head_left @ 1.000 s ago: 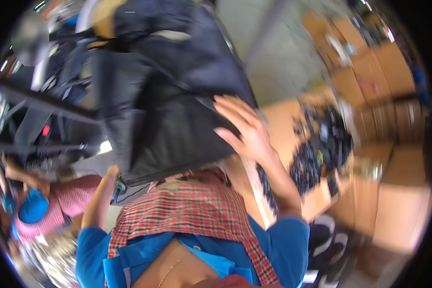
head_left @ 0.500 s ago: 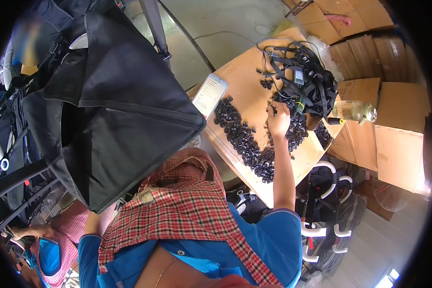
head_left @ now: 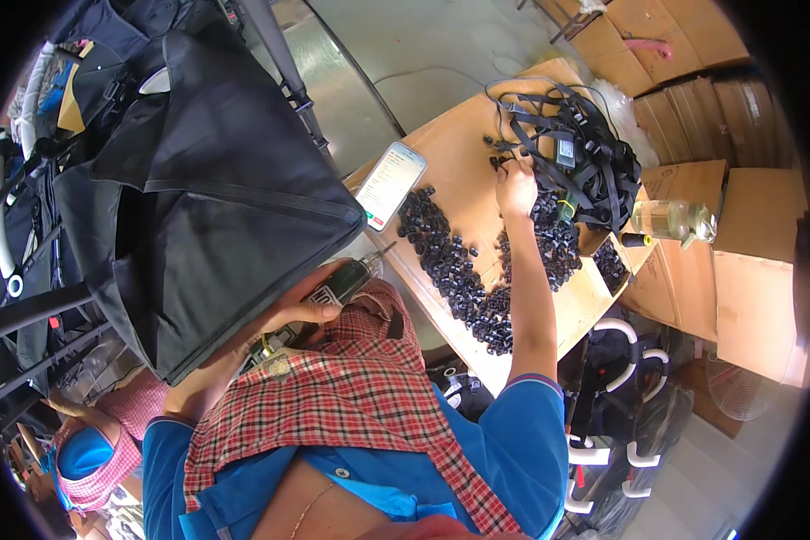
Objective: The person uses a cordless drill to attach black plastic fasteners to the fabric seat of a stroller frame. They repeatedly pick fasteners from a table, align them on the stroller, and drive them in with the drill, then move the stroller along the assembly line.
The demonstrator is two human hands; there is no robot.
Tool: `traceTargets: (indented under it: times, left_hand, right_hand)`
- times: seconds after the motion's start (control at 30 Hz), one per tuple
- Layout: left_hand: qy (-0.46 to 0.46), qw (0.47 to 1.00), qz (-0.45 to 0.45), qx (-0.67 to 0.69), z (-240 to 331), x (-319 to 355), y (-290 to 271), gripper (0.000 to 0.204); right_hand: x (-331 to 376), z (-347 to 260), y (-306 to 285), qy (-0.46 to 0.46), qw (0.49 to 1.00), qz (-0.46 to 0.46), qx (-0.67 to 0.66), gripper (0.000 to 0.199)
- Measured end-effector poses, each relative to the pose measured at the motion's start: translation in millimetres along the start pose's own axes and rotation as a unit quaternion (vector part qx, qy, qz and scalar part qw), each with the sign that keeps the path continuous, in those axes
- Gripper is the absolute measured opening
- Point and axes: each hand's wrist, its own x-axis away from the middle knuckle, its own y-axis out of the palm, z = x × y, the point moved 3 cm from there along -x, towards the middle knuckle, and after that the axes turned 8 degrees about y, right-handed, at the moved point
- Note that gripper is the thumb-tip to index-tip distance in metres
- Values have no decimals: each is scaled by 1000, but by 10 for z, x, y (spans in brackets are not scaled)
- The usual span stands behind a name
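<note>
My left hand (head_left: 289, 313) is wrapped around a dark green electric screwdriver (head_left: 343, 281), whose thin bit points up and right toward the table's edge. A large black fabric panel (head_left: 234, 207) hangs over that forearm, its lower right corner just above the tool. On the wooden table (head_left: 463, 121), my right hand (head_left: 516, 191) reaches in with curled fingers at a few small black plastic parts near the pile's far end. Whatever sits between those fingertips is hidden. Many more small black plastic parts (head_left: 441, 256) lie in a curved heap nearer me.
A phone (head_left: 392, 184) with a lit screen rests at the table's left edge. Tangled black straps with buckles (head_left: 594, 162) cover its far right, beside a clear bottle (head_left: 670, 220). Cardboard boxes (head_left: 756, 243) stack at right. Another person (head_left: 94, 450) bends at lower left.
My left hand has come out from behind the black fabric with the electric screwdriver. My right hand has shifted slightly farther away, to the pile's far end.
</note>
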Motion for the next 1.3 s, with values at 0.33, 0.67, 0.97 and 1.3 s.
traceTargets:
  times: [0.33,0.67,0.97,1.3]
  left_hand:
    - [180,968,-119,128,829,119,470,120]
    - [304,940,85,128,1213,1057,459,129]
    - [345,923,121,116,1015,1779,197,127]
    - [416,877,-67,231,522,2749,-410,130]
  right_hand:
    - [-398,-1791,-1656,-120,626,-375,-673,10]
    - [-548,-3098,-2162,-257,548,-455,-653,13]
    - [-338,-4010,-2270,-311,576,-521,-548,7]
    - [292,-5245,-2378,-354,517,-546,-556,28]
